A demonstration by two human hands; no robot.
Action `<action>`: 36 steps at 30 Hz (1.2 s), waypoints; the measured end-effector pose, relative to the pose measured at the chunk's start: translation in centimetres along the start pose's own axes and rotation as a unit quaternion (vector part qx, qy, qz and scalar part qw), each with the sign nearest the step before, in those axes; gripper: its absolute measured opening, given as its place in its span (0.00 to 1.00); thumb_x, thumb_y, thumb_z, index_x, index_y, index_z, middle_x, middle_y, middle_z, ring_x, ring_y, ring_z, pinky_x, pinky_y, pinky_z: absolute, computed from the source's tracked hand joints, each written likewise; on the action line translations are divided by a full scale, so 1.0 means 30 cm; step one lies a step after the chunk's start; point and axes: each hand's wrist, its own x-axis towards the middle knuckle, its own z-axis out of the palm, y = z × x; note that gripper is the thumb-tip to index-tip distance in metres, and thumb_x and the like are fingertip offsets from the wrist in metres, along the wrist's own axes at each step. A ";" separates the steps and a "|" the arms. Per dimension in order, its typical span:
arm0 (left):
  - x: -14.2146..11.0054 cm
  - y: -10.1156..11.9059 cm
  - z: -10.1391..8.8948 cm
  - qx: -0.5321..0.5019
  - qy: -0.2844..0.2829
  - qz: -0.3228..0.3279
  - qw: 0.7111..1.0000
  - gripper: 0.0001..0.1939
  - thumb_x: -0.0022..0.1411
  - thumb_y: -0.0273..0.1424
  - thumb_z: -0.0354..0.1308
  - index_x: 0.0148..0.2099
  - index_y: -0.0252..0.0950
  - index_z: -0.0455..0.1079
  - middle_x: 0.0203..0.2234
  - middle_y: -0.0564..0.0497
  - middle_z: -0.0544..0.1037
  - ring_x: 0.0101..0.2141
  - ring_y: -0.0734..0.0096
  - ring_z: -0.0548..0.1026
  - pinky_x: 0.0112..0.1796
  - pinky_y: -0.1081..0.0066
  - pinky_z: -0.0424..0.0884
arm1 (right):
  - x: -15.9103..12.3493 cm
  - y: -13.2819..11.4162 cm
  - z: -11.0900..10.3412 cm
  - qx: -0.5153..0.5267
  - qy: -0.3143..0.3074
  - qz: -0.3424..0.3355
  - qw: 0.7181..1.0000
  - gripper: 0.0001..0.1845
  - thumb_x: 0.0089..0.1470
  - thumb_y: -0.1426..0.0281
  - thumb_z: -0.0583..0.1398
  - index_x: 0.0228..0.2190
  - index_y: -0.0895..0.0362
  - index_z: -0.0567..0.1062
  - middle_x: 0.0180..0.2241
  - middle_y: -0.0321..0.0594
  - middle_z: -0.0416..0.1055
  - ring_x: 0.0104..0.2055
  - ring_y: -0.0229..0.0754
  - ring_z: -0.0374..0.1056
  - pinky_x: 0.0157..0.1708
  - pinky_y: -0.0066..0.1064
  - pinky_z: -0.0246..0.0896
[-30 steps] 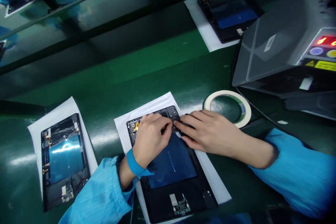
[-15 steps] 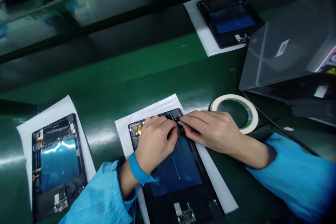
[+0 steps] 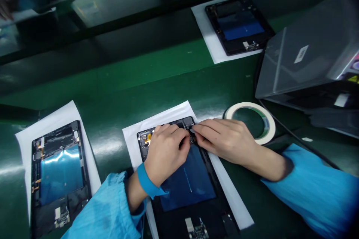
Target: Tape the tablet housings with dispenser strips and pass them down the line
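An opened tablet [image 3: 193,179] with a blue film over its middle lies on a white sheet [image 3: 241,213] in front of me. Over its upper part is my left hand [image 3: 168,147], a blue band [image 3: 147,181] round the wrist, its fingers curled and thumb near the forefinger. Whatever those fingers hold is hidden. My right hand [image 3: 224,138] comes in from the right, fingertips pinched together at the tablet's top right corner. Something small and pale may be at its fingertips, too little to name.
A roll of masking tape [image 3: 273,127] lies right of my hand. Another opened tablet [image 3: 60,179] rests on paper at the left, and a third tablet [image 3: 241,26] at the back. A grey plastic cover [image 3: 291,56] stands at right. Someone's hand [image 3: 7,2] shows top left.
Both my hands stay at the tablet's upper edge, the right fingertips closing slightly. The view has shifted a little. At top left the other person's hand has moved down.
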 end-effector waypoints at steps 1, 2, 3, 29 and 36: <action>0.001 0.001 -0.001 0.000 0.000 -0.001 1.000 0.07 0.62 0.26 0.55 0.31 0.36 0.70 0.24 0.54 0.70 0.28 0.69 0.67 0.33 0.66 0.57 | 0.000 0.000 0.000 -0.001 0.001 -0.001 1.000 0.06 0.55 0.75 0.57 0.32 0.58 0.75 0.27 0.33 0.73 0.25 0.34 0.66 0.25 0.30 0.51; 0.001 0.001 -0.002 -0.001 -0.001 -0.003 1.000 0.07 0.62 0.26 0.55 0.31 0.36 0.70 0.24 0.54 0.71 0.28 0.69 0.67 0.33 0.66 0.57 | 0.000 0.000 0.000 -0.001 0.001 -0.001 1.000 0.06 0.56 0.75 0.57 0.32 0.58 0.75 0.27 0.33 0.73 0.25 0.34 0.66 0.24 0.30 0.51; 0.001 0.002 -0.003 -0.002 -0.003 -0.004 1.000 0.06 0.62 0.25 0.55 0.31 0.36 0.70 0.24 0.54 0.71 0.28 0.70 0.67 0.33 0.66 0.57 | 0.001 0.001 0.000 -0.001 0.001 0.000 1.000 0.06 0.56 0.75 0.57 0.32 0.58 0.75 0.27 0.33 0.73 0.25 0.34 0.66 0.25 0.30 0.51; 0.008 0.002 -0.012 0.009 -0.007 0.005 1.000 0.07 0.62 0.25 0.55 0.31 0.37 0.70 0.23 0.54 0.71 0.28 0.70 0.67 0.32 0.67 0.58 | -0.002 -0.027 -0.025 -0.018 -0.091 -0.020 0.995 0.08 0.57 0.74 0.56 0.32 0.59 0.76 0.26 0.37 0.67 0.28 0.39 0.61 0.28 0.35 0.49; 0.024 0.019 -0.037 0.020 -0.015 -0.013 1.000 0.06 0.60 0.26 0.56 0.30 0.37 0.70 0.21 0.55 0.69 0.27 0.70 0.67 0.33 0.69 0.58 | -0.060 -0.045 -0.095 -0.005 -0.091 0.002 0.996 0.19 0.58 0.69 0.55 0.49 0.63 0.71 0.35 0.43 0.72 0.35 0.43 0.65 0.32 0.36 0.56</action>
